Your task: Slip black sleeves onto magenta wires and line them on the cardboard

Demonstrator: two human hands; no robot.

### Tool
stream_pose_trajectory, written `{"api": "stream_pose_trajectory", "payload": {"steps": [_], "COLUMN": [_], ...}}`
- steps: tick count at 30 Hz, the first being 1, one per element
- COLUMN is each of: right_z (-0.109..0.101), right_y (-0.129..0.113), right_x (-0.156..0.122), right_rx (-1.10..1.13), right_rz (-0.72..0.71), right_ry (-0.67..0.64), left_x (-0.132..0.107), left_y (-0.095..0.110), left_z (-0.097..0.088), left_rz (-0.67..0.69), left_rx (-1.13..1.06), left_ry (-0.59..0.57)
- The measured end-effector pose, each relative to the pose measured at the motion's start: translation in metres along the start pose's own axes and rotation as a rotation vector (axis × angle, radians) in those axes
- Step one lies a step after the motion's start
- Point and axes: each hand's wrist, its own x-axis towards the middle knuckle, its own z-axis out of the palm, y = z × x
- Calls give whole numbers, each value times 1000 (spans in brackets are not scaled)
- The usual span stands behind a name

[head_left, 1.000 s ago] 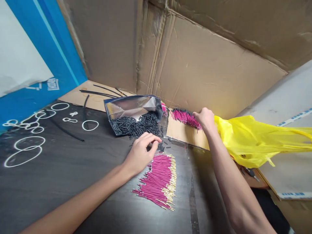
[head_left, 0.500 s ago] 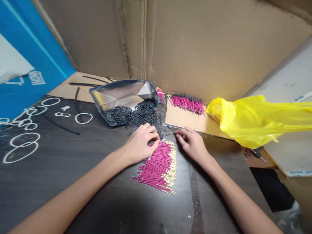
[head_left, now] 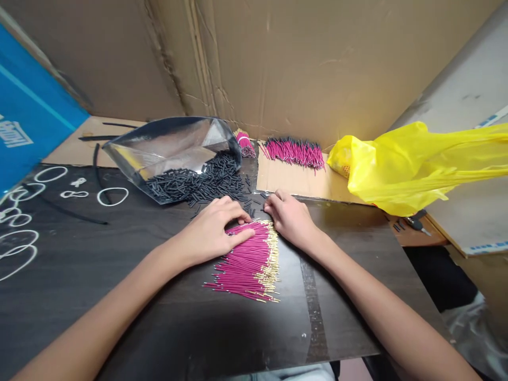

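Fan of thin magenta wires with gold-coloured tips (head_left: pixel 244 259): lying on the dark wood-grain tabletop (head_left: pixel 178 323), gold ends pointing right. Left hand (head_left: pixel 214 227): I am seeing it resting over the fan's upper left edge, thumb spreading away from the forefinger and lying over the wires, other fingers bending. Right hand (head_left: pixel 291 218): curling just beside the fan's upper right corner; whether its fingertips are pinching anything I cannot tell. Short black tubes (head_left: pixel 214 180): spilling from an open silver-lined bag (head_left: pixel 170 140) beyond the left hand. Flat brown cardboard sheet (head_left: pixel 286 181): carrying a row of black-ended magenta wires (head_left: pixel 294 153). Small white-banded magenta bundle (head_left: pixel 246 145): sitting between silver-lined bag and sheet. Crumpled yellow plastic bag (head_left: pixel 397 164): lying at the right. Thin white loops (head_left: pixel 112 205): lying scattered at the left
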Motion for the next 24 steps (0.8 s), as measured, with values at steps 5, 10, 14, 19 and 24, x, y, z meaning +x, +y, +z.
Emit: {"api": "stream_pose_trajectory", "payload": {"steps": [5, 10, 14, 19, 24], "right_z": [-5, -19, -23, -17, -18], "right_y": [5, 9, 9, 3, -4], "right_x": [-9, -37, -49, -47, -50], "right_rx": [114, 350, 430, 489, 522], "right_rz": [-24, -22, 3, -31, -92], "right_ry": [18, 73, 90, 135, 153], "left_x": [-1, 1, 1, 1, 1], "left_y": [0, 5, 8, 10, 12], "left_z": [3, 3, 4, 7, 6], "left_rz": [0, -29, -9, 9, 24], "left_rx": [-14, -57, -86, -71, -82], "left_ry": [-14, -26, -32, -35, -3]}}
